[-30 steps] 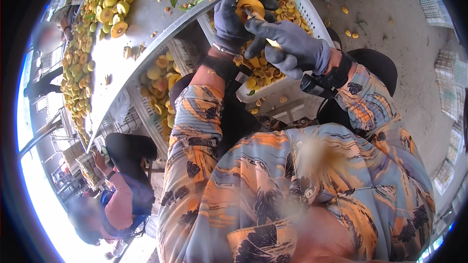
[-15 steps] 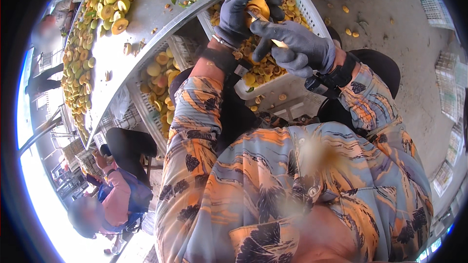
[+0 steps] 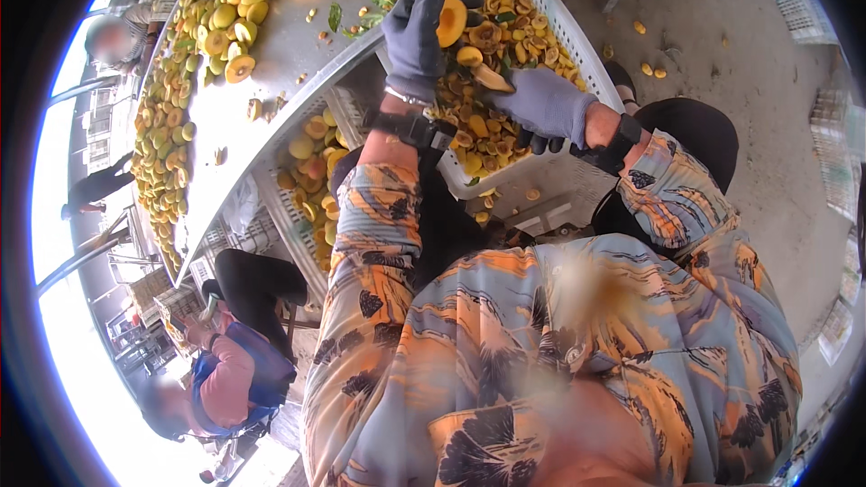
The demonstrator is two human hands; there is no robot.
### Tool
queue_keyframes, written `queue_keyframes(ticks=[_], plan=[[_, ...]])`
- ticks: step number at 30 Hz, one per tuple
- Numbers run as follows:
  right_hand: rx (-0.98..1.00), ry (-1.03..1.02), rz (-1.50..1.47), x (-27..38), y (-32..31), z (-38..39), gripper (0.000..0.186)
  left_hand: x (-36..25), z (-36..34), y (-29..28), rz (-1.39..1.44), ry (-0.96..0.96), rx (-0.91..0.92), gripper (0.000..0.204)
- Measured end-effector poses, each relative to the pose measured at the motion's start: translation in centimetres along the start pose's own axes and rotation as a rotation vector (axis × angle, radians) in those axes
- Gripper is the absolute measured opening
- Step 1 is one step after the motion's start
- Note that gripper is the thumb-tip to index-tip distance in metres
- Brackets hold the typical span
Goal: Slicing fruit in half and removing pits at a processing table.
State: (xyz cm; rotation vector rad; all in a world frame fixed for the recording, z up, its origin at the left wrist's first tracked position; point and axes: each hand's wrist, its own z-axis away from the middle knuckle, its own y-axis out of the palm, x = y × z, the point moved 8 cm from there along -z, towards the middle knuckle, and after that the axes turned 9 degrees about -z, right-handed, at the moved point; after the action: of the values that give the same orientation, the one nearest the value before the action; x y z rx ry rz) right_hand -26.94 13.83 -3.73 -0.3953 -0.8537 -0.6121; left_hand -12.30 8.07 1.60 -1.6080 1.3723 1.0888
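My left hand (image 3: 414,43), in a grey glove, is closed around a halved yellow stone fruit (image 3: 451,20), its hollowed cut face turned right. The fruit is just above the near edge of the metal table, by a white crate (image 3: 591,63). My right hand (image 3: 546,108), gloved too, is over the crate with its fingers curled, partly hidden beneath the palm. A tan, wood-like tool (image 3: 492,78) sticks out of it toward the left hand; its working end cannot be made out. Below lie many small, darker-centred yellow fruit pieces (image 3: 483,122).
On the metal table (image 3: 262,45) lie heaps of halved yellow fruit (image 3: 225,18), green leaves (image 3: 335,16) and scattered bits. Another crate of fruit (image 3: 311,162) stands under its edge. A seated person (image 3: 230,370) works at the lower left. Fruit scraps (image 3: 648,69) dot the floor.
My hands have moved apart; the left shifted slightly left and now shows the fruit's hollow cut face. The right dropped lower, and the tool has come away from the fruit.
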Motion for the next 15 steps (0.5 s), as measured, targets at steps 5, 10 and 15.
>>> queue_keyframes(ticks=[5, 10, 15], plan=[[0.052, 0.029, -0.174, -0.3, -1.8, 1.4, 0.048, -4.9, 1.1, -4.5, -0.466, 0.07, -0.098, 0.025], [-0.18, -0.066, 0.32, -1.8, -2.8, -0.2, 0.033, -10.3, 8.1, -16.8, -0.991, -0.115, -0.211, 0.026], [-0.431, -0.333, 0.404, 0.7, -4.8, 1.0, 0.036, -10.9, 7.2, -17.5, -1.314, -0.068, -0.124, 0.035]])
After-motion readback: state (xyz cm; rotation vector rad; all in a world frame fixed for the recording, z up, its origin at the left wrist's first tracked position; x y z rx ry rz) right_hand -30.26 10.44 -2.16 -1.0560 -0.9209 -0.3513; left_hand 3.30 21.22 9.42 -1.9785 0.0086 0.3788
